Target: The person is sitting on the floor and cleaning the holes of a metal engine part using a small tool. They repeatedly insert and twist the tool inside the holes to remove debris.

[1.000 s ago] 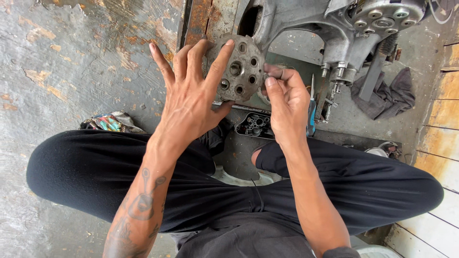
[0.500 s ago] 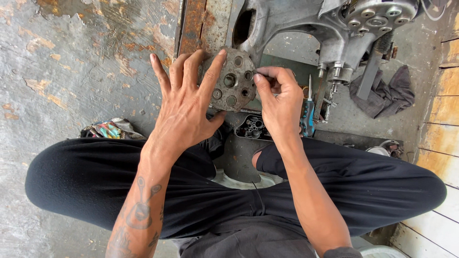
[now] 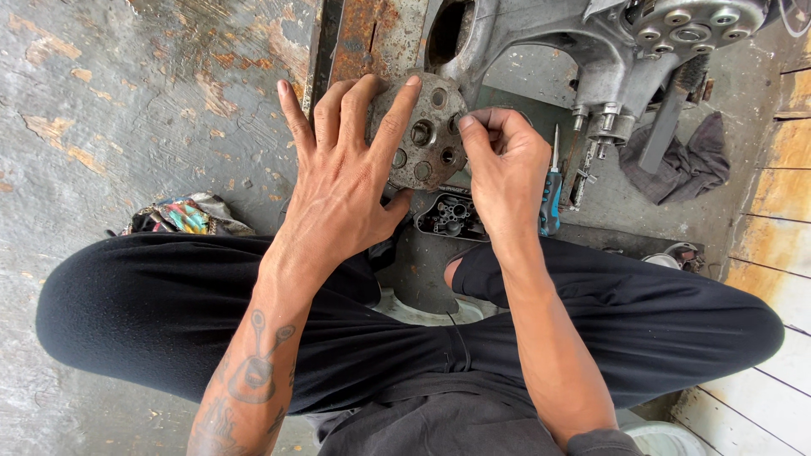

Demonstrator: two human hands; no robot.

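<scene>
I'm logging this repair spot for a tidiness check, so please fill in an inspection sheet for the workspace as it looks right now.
Surface: worn concrete floor with flaking paint; rusty metal strip.
Job's things: round metal disc with holes, held up in front of the engine casing.
Clutter: screwdriver, small black part, dark rag, colourful cloth.
Grippers: left hand spread against the disc; right hand pinching at its edge.
Cables: thin cord on the lap.
Surroundings: wooden planks at right.
</scene>
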